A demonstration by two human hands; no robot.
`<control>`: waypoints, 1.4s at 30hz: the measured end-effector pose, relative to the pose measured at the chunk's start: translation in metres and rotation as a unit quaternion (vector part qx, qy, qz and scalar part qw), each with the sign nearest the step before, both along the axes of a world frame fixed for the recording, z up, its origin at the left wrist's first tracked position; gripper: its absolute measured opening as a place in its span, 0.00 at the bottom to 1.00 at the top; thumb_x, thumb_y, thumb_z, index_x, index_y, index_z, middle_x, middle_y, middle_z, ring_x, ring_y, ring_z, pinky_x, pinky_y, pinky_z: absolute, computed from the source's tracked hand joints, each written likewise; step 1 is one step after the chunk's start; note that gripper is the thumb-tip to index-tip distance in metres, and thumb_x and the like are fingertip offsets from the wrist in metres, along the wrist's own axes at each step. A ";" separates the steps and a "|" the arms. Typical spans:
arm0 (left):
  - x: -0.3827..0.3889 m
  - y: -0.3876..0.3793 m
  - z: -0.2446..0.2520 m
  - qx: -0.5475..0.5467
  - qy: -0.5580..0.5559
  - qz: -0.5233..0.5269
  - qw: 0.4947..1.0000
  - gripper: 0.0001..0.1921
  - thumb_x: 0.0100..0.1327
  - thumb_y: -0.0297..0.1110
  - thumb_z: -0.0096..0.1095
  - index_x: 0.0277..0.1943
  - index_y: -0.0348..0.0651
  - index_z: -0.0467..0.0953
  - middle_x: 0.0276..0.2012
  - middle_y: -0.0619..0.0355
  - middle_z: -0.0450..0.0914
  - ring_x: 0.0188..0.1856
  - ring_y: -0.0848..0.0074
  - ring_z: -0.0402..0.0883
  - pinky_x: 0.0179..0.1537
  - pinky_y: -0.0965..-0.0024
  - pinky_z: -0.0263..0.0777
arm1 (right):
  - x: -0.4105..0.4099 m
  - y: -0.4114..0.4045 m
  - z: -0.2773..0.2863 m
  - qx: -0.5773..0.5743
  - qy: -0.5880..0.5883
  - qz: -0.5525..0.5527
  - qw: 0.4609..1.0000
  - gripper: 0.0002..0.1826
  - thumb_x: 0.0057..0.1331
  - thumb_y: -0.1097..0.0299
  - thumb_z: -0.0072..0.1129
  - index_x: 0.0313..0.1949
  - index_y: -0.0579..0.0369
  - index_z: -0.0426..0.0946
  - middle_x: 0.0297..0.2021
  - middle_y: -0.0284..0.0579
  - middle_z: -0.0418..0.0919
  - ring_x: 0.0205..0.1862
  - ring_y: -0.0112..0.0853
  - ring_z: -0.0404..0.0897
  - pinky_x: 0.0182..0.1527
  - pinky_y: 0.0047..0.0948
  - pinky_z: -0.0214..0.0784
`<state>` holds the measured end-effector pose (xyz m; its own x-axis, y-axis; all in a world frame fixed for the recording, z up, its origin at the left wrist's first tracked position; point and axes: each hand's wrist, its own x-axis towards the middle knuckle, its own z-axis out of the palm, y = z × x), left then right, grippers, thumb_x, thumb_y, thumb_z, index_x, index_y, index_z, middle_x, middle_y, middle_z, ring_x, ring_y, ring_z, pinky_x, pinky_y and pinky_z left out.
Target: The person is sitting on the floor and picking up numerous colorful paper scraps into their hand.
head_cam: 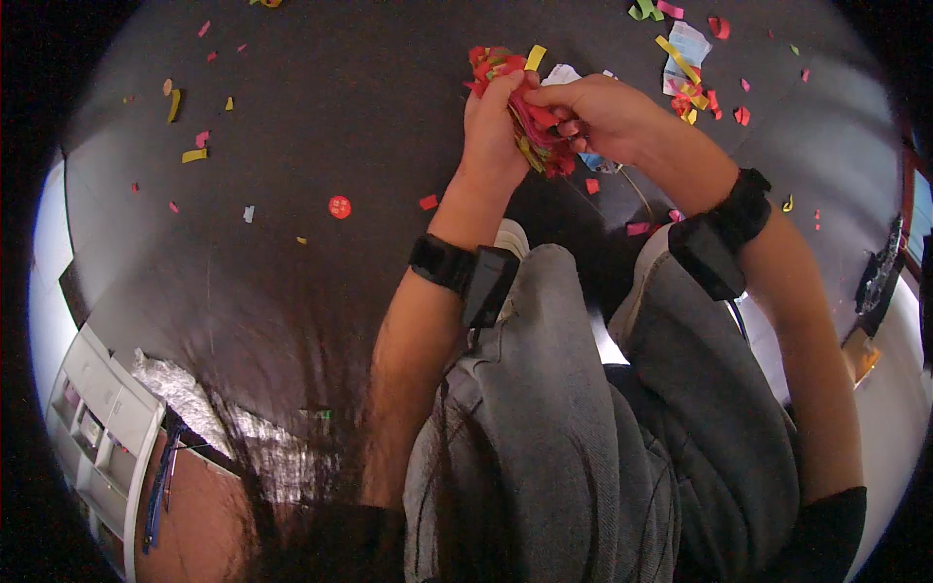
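Note:
Out in front of my knees, my left hand (497,135) grips a bunch of red, yellow and green strips (536,120), perhaps paper or thin plastic. The thumb presses on its upper side. My right hand (616,116) pinches the same bunch from the right, with thumb and curled fingers on its red and pink strands. Part of the bunch is hidden under both hands. A yellow strip (536,57) sticks up beyond the left fingertips. Behind and below the right hand, a blue-and-white printed scrap (599,163) is partly covered.
Coloured scraps lie scattered over the dark floor (291,291), among them a round red sticker (340,207). Crumpled printed paper (685,55) lies at upper right under a yellow strip. A pale shelf unit (102,437) and shiny clear plastic (189,393) are at lower left.

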<state>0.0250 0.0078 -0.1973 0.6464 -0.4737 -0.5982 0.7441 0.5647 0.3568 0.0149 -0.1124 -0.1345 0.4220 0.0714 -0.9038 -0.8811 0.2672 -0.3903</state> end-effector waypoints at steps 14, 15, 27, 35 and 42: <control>0.002 0.002 -0.003 -0.028 0.002 0.031 0.999 0.07 0.60 0.33 0.46 0.37 0.41 0.67 0.29 0.59 0.73 0.32 0.72 0.74 0.36 0.69 0.70 | -0.006 -0.001 -0.004 -0.138 -0.161 0.163 0.964 0.13 0.52 0.62 0.60 0.28 0.61 0.76 0.19 0.34 0.69 0.22 0.20 0.65 0.25 0.21 0.56; 0.002 0.002 0.000 -0.037 0.019 0.017 0.999 0.07 0.60 0.34 0.45 0.38 0.41 0.67 0.29 0.59 0.73 0.33 0.72 0.74 0.36 0.69 0.70 | -0.007 -0.003 -0.005 -0.147 -0.162 0.166 0.962 0.13 0.52 0.62 0.60 0.28 0.60 0.76 0.19 0.34 0.69 0.22 0.20 0.65 0.25 0.21 0.56; 0.005 0.011 0.003 -0.107 0.063 0.027 0.992 0.08 0.59 0.31 0.47 0.41 0.41 0.65 0.25 0.62 0.67 0.27 0.77 0.68 0.31 0.74 0.67 | -0.004 -0.022 -0.020 -0.195 -0.244 0.342 0.886 0.15 0.48 0.59 0.63 0.22 0.58 0.73 0.19 0.39 0.73 0.22 0.26 0.72 0.27 0.25 0.63; 0.011 0.032 -0.004 -0.136 0.043 0.006 0.990 0.09 0.59 0.28 0.46 0.42 0.37 0.65 0.25 0.60 0.64 0.22 0.80 0.61 0.23 0.78 0.59 | 0.034 -0.047 -0.040 -0.417 -0.491 0.412 0.644 0.12 0.51 0.71 0.57 0.37 0.50 0.70 0.26 0.41 0.70 0.28 0.34 0.73 0.30 0.27 0.64; 0.011 0.038 -0.007 -0.176 0.060 -0.002 0.983 0.10 0.59 0.28 0.46 0.43 0.36 0.64 0.24 0.59 0.64 0.22 0.81 0.60 0.24 0.78 0.59 | 0.041 -0.035 -0.063 -0.477 -0.520 0.539 0.460 0.12 0.50 0.71 0.57 0.36 0.49 0.69 0.35 0.40 0.68 0.42 0.37 0.70 0.41 0.34 0.63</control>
<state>0.0359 0.0456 -0.2044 0.5784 -0.6671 -0.4694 0.7715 0.6343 0.0493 0.0555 -0.1470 -0.1970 0.8455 0.5265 -0.0892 0.4953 -0.8356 -0.2374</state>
